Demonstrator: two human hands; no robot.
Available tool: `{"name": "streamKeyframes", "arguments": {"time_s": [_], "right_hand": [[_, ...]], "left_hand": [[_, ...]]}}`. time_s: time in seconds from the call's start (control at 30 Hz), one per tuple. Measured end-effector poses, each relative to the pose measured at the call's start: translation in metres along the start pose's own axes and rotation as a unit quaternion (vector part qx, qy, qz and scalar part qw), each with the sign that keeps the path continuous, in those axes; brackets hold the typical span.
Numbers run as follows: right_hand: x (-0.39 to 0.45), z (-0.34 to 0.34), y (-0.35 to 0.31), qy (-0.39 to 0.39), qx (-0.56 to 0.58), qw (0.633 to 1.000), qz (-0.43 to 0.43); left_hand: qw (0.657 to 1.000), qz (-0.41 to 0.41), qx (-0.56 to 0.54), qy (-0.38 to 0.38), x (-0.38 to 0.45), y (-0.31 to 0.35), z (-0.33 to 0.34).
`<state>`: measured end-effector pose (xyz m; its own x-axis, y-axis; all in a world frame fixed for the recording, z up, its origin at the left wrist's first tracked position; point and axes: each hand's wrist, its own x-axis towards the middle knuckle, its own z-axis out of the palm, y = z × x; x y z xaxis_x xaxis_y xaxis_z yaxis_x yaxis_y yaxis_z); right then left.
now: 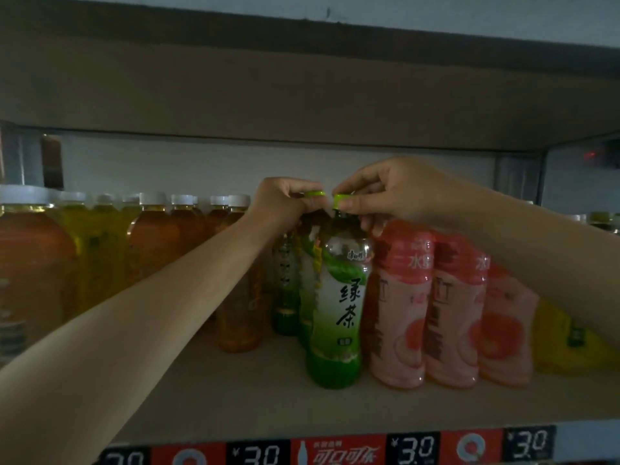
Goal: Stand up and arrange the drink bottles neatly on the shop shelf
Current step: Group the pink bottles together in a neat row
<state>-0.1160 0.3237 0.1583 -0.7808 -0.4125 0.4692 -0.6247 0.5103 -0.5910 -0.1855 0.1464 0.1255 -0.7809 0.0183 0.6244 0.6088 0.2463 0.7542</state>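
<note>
On the shop shelf (235, 401), a green tea bottle (339, 317) stands upright at the front, its green cap pinched by my right hand (385, 193). Just behind and to its left stands a second green tea bottle (307, 263), and my left hand (285, 203) grips its green cap from above. Further green bottles stand behind these two, mostly hidden.
Upright pink peach drink bottles (399, 307) crowd the right side, and a yellow bottle (567, 337) lies on its side behind them. Amber and yellow tea bottles (151, 243) with white caps fill the left. Price tags (412, 448) line the shelf edge. Another shelf board hangs close above.
</note>
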Motion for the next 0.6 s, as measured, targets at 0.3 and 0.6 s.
{"name": "streamKeyframes", "arguments": {"time_s": [0.3,0.6], "right_hand": [[0.002,0.010,0.001,0.029,-0.007,0.999,-0.015],[-0.001,0.013,0.001,0.076,0.005,0.997,-0.002]], "left_hand": [[0.999,0.027,-0.003,0.037,-0.002,0.005,-0.012],[0.999,-0.008,0.018,0.026,-0.014,0.000,-0.019]]}}
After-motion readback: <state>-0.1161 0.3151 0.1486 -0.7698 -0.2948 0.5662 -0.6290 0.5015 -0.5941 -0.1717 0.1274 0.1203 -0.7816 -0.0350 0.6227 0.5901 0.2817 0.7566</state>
